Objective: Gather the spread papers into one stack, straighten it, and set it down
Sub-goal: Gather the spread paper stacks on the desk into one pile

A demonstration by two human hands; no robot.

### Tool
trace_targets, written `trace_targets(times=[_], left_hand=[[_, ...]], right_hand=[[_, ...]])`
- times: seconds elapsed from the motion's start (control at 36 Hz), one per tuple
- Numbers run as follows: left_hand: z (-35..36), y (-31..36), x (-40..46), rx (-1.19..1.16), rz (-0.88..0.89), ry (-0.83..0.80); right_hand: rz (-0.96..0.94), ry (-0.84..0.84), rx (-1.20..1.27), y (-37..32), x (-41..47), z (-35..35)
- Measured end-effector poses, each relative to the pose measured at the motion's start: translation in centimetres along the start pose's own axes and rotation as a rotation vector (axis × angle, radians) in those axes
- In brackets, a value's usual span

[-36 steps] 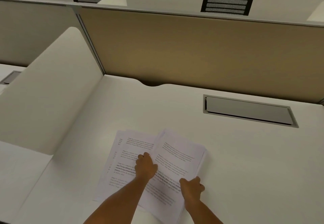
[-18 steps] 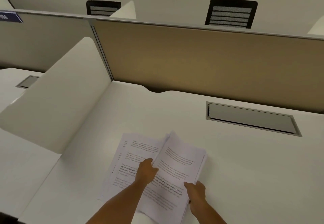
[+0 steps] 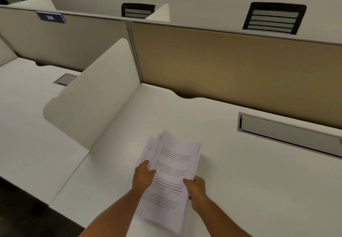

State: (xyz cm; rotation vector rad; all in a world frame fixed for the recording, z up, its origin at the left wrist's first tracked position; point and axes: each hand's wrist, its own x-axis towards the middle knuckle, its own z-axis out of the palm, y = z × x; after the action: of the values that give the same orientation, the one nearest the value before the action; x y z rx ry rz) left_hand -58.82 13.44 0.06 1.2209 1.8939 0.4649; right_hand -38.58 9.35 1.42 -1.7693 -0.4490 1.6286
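A stack of printed white papers (image 3: 172,164) lies on the white desk (image 3: 249,181) in front of me, long side pointing away. A few sheets still stick out at its far left corner. My left hand (image 3: 143,176) grips the stack's left edge, thumb on the top sheet. On the opposite side, my right hand (image 3: 196,186) clasps the right edge, with its fingers curled under the sheets. The near end of the stack lies between my forearms.
A white side divider (image 3: 96,107) stands left of the papers. A tan back panel (image 3: 231,66) closes the desk's far side. A grey cable tray lid (image 3: 288,134) is set into the desk at the right. Two black chair backs show beyond the panel.
The sheets that lay fanned out to the left have been pushed under the top sheet into one narrower pile. My left hand moved from the paper's middle to its left edge.
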Motion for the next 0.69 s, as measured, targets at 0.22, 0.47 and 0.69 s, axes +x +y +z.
trace_targets(times=[0.22,0.47,0.69], left_hand=[[-1.2,-1.8,2.0,0.069,-0.054,0.024],[-0.8,-3.5,4.3,0.211,-0.173,0.064],[-1.1,-3.7,5.1,0.246,-0.214,0.046]], right_hand=[[0.027,0.016,-0.126,0.3,1.4,4.1],[0.195,0.275,-0.569,-0.5,2.9,7.3],[0.197,0.3,-0.485,-0.6,3.4,8.5]])
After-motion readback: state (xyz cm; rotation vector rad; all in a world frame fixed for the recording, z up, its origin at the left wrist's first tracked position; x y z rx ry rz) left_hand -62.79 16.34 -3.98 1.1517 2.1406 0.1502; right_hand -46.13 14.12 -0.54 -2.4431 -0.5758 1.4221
